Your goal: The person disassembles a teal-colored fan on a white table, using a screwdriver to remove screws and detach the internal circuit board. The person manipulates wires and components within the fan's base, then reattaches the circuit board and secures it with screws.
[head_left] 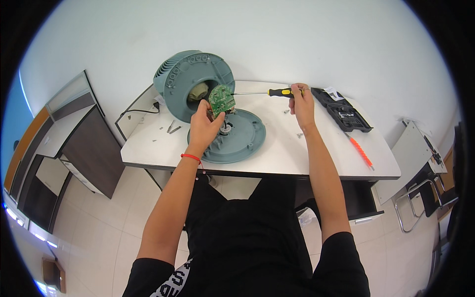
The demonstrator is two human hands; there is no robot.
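Note:
My left hand (207, 123) grips a green circuit board (221, 100) upright in front of the hollow centre of a teal plastic housing (180, 104), which leans on its side at the back of the desk. My right hand (302, 106) holds a yellow-and-black screwdriver (279, 92) horizontally, its shaft reaching left to the board's upper right; whether the tip touches is unclear. A round teal plate (242, 142) lies below the board, with a small metal-centred part (225, 128) in its middle, partly behind my left hand. A crumpled greenish part (198, 91) sits inside the housing's opening.
The white desk (287, 158) carries an open black tool case (341, 111), an orange-handled tool (361, 152), loose screws (299, 135), small metal tools (173, 128) and a black cable (143, 111). Another desk (79, 153) stands left; a metal-framed chair (418, 198) is at right.

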